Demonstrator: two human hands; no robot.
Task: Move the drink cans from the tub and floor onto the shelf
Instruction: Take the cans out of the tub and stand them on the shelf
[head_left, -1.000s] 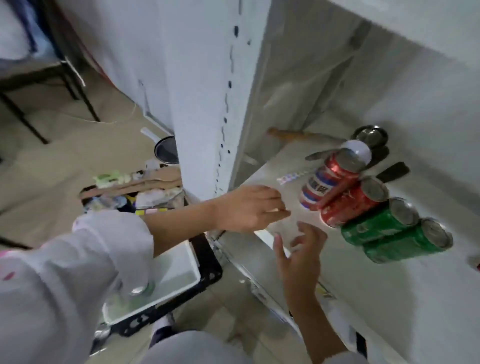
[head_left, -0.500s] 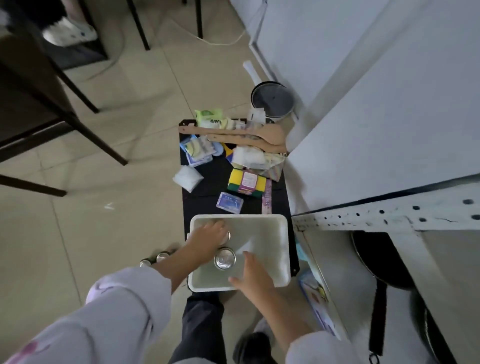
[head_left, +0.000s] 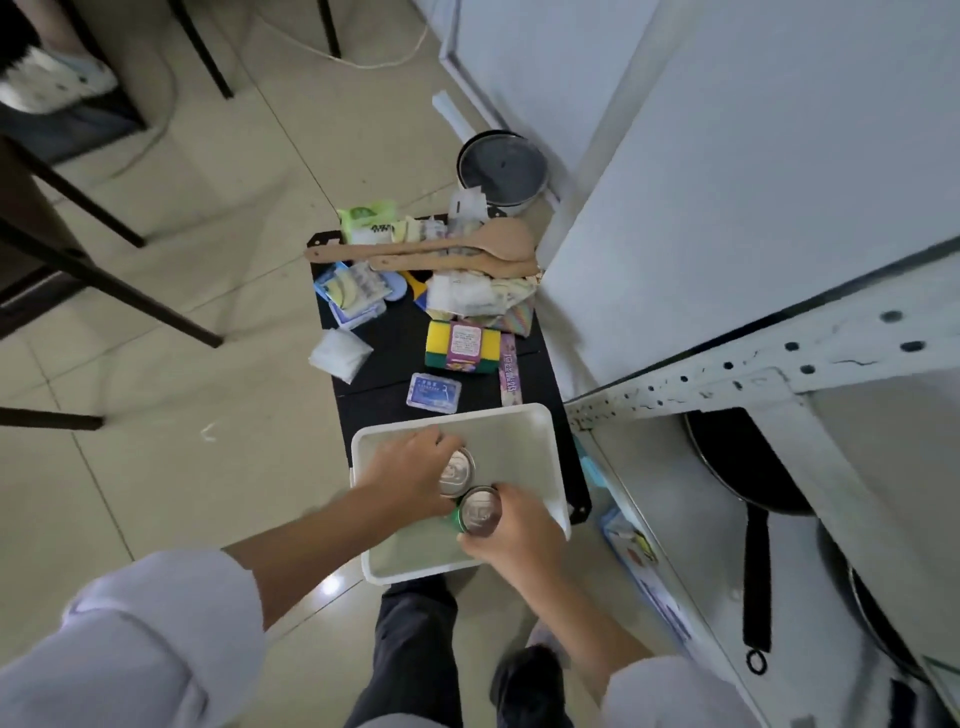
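A white tub sits on the floor below me, on the near end of a black board. Two upright drink cans stand inside it, seen from above. My left hand is wrapped around the farther can, whose colour is hidden. My right hand grips the nearer green can. The white metal shelf rises at the right, with a black frying pan on its low level.
The black board holds wooden spatulas, a sponge pack, wipes and small packets. A grey pot stands beside the shelf. Dark table legs cross the tiled floor at the left. My shoe is below the tub.
One second ago both hands were at the shelf beside several laid-down cans. My view then dropped to the tub, and both hands have closed on the two cans inside it.
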